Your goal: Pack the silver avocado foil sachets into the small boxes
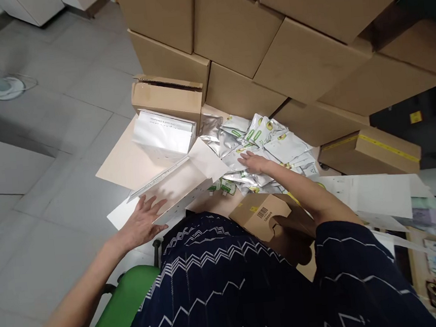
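My left hand [143, 222] is at the near left end of an open white paper box [177, 183], fingers spread. Whether the fingertips touch the box is hard to tell. The box lies tilted, its flap raised toward the pouches. On a heap of flat white and silver pouches [285, 147] with green print and avocado pictures rests my right hand [254, 162], its fingers stretched out and nothing visibly gripped. Small green-labelled packs [227, 186] lie at the heap's near edge. Behind the open box stands another white box [165, 131] with a shiny silvery face.
Large brown cartons [237, 29] are stacked behind the heap. A smaller brown carton [168, 94] stands at the back left, and an opened carton [262, 213] sits against my body. White cardboard sheets [373, 195] lie right. A green chair [129, 303] is at lower left.
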Demonstrator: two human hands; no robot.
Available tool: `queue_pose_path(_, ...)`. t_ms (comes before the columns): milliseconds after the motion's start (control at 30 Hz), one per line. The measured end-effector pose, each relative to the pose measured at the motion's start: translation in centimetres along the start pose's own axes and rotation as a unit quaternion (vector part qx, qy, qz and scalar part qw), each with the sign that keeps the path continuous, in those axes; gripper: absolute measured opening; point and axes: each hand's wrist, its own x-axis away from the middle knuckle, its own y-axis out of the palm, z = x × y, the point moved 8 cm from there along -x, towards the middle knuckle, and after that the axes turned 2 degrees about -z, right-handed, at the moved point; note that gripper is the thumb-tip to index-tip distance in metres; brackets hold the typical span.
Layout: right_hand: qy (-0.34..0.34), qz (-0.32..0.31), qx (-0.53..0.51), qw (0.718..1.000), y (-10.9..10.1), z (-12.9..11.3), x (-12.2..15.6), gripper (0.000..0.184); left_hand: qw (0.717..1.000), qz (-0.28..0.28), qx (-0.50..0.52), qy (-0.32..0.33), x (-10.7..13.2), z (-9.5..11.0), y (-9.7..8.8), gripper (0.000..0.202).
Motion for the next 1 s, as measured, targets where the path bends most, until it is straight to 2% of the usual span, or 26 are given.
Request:
queue_pose_path(100,0.001,0.074,-0.029,0.997,-1.6,0.5,1.1,0.043,1.000,-0.001,-0.017,-0.005,-1.5,1.6,-1.1,0.053)
queue_pose_path(167,0.052,0.148,-0.090,0.984,-3.6,2.3,2.7,0.038,1.000,0.001,-0.008,-0.011,-2.7,3.0,-1.7,0.048)
queue_pose_path(200,0.084,0.196,-0.134,0.968,-4.7,3.5,3.9,0.037,1.000,0.005,0.000,-0.016,-3.3,3.6,-2.0,0.047)
queue_pose_path(267,0.137,0.314,-0.234,0.910,-7.1,5.6,7.0,0.036,0.999,0.020,0.015,-0.026,-4.4,4.5,-2.1,0.047)
queue_pose_path(333,0.154,0.447,-0.327,0.818,-9.3,6.8,10.9,0.036,0.998,0.032,0.037,-0.033,-5.4,5.1,-1.8,0.050)
queue_pose_path(400,0.130,0.545,-0.413,0.718,-10.8,6.4,14.4,0.038,0.997,0.033,0.065,-0.037,-6.0,5.3,-1.5,0.056)
queue_pose_path(467,0.064,0.573,-0.498,0.647,-11.9,4.4,16.3,0.042,0.995,0.025,0.089,-0.033,-6.4,5.4,-1.3,0.064)
queue_pose_path(533,-0.007,0.547,-0.568,0.615,-13.0,1.3,16.8,0.047,0.995,0.025,0.101,-0.004,-6.5,5.9,-1.6,0.068)
queue_pose_path(567,-0.034,0.520,-0.593,0.614,-13.5,-0.5,16.6,0.049,0.994,0.029,0.103,0.018,-6.6,6.4,-1.8,0.068)
queue_pose_path(633,-0.065,0.449,-0.620,0.640,-14.5,-4.1,16.0,0.053,0.992,0.040,0.100,0.060,-6.7,7.3,-2.4,0.068)
queue_pose_path(733,-0.138,0.309,-0.600,0.725,-15.6,-9.8,14.4,0.048,0.992,0.031,0.088,0.080,-6.8,8.4,-2.7,0.066)
queue_pose_path(800,-0.238,0.210,-0.542,0.778,-16.1,-13.7,13.7,0.040,0.993,0.024,0.090,0.071,-6.4,8.3,-2.9,0.056)
queue_pose_path(867,-0.333,0.137,-0.450,0.817,-16.0,-17.0,13.3,0.029,0.994,0.031,0.095,0.041,-5.2,7.3,-3.3,0.049)
queue_pose_path(933,-0.356,0.126,-0.360,0.853,-15.7,-18.7,12.5,0.025,0.995,0.045,0.086,-0.014,-3.5,5.3,-3.5,0.050)
queue_pose_path(1000,-0.312,0.156,-0.316,0.883,-15.6,-19.5,10.9,0.027,0.994,0.053,0.063,-0.068,-1.7,3.3,-3.0,0.050)
